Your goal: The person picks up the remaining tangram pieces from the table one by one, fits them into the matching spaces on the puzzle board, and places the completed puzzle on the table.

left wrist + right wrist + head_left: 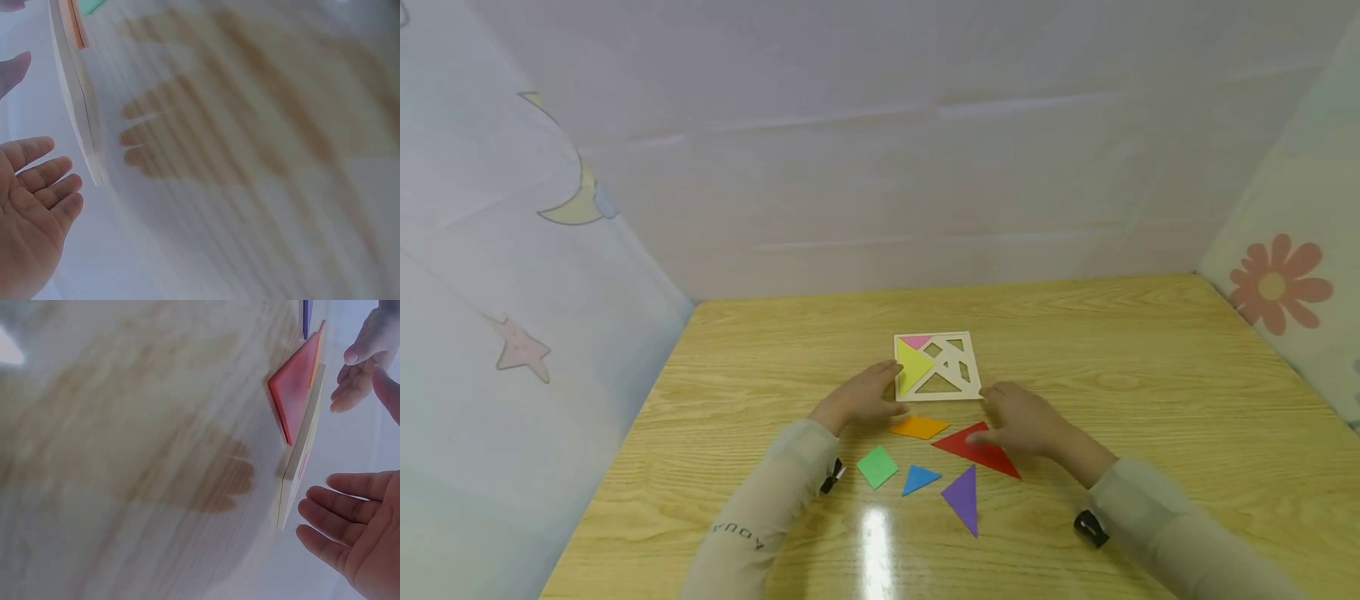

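A pale tangram tray (940, 397) lies flat on the table, with a yellow triangle (912, 367) and a pink triangle (916, 341) seated at its left side. Its other cutouts show wood beneath. My left hand (867, 396) is at the tray's left edge, its fingers (47, 172) loosely extended in the left wrist view. At the lower right corner is my right hand (1022, 419), fingers (340, 509) spread and relaxed, thumb over the red triangle (981, 454). Neither hand grips anything. An orange parallelogram (920, 427) lies just below the tray.
Nearer the front lie a green square (877, 467), a small blue triangle (919, 479) and a purple triangle (964, 498). Printed cloth walls (925, 183) border the wooden table (760, 350) at the back and sides.
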### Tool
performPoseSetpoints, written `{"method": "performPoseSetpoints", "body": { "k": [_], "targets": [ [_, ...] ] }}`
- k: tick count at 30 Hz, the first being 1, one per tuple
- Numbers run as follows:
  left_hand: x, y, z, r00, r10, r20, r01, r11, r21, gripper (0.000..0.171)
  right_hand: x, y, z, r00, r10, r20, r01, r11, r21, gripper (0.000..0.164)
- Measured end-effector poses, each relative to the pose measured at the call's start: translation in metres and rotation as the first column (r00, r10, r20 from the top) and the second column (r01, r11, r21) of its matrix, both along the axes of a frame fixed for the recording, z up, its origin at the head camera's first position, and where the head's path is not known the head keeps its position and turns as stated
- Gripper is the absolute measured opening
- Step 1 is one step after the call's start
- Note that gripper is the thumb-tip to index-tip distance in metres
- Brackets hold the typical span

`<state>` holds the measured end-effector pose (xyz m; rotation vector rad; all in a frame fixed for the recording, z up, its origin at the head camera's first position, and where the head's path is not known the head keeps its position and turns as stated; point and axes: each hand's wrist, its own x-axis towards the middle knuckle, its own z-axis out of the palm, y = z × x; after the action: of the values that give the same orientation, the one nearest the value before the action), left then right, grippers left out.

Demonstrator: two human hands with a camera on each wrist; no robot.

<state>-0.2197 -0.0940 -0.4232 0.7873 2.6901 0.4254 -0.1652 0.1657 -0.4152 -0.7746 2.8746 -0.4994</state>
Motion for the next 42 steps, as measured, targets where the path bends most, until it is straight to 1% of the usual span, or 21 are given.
{"method": "performPoseSetpoints", "body": {
  "k": [5, 9, 14, 16, 20, 24, 35, 42],
  "targets": [
    [-0.0005, 0.0012, 0.0000, 1.000, 0.006, 0.009, -0.006, 1.000, -0.008, 0.072, 0.0012, -0.0003, -0.0015, 1.000, 0.019, -0.017, -0.019, 1.000, 0.004, 0.084],
    [-0.0015, 0.0011, -0.0003, 1.000, -0.001, 0.013, 0.001, 1.000, -0.012, 0.071, 0.0011, -0.0015, -0.0024, 0.999, 0.041, -0.029, -0.041, 0.999, 0.006, 0.079],
    [-0.0025, 0.0011, -0.0013, 1.000, -0.005, 0.014, 0.005, 1.000, -0.024, 0.071, 0.0015, -0.0029, -0.0030, 0.999, 0.043, -0.025, -0.043, 0.999, 0.011, 0.080],
    [-0.0026, 0.0011, -0.0017, 1.000, -0.005, 0.011, 0.006, 1.000, -0.027, 0.071, 0.0020, -0.0036, -0.0038, 0.998, 0.045, -0.032, -0.045, 0.999, 0.012, 0.077],
    [-0.0023, 0.0013, -0.0015, 1.000, -0.010, 0.013, 0.010, 0.999, -0.030, 0.070, 0.0026, -0.0054, -0.0055, 0.997, 0.071, -0.041, -0.070, 0.997, 0.017, 0.061],
    [-0.0015, 0.0019, 0.0002, 1.000, -0.011, 0.018, 0.012, 0.999, -0.036, 0.069, 0.0030, -0.0068, -0.0056, 0.995, 0.090, -0.038, -0.089, 0.996, 0.022, 0.053],
    [-0.0012, 0.0029, 0.0017, 1.000, -0.013, 0.022, 0.014, 0.999, -0.048, 0.068, 0.0014, -0.0085, -0.0087, 0.995, 0.099, -0.022, -0.098, 0.994, 0.056, 0.049],
    [-0.0021, 0.0026, 0.0011, 1.000, -0.008, 0.025, 0.010, 0.998, -0.063, 0.066, 0.0015, -0.0099, -0.0097, 0.995, 0.097, -0.018, -0.095, 0.993, 0.065, 0.053]
  ]
}}
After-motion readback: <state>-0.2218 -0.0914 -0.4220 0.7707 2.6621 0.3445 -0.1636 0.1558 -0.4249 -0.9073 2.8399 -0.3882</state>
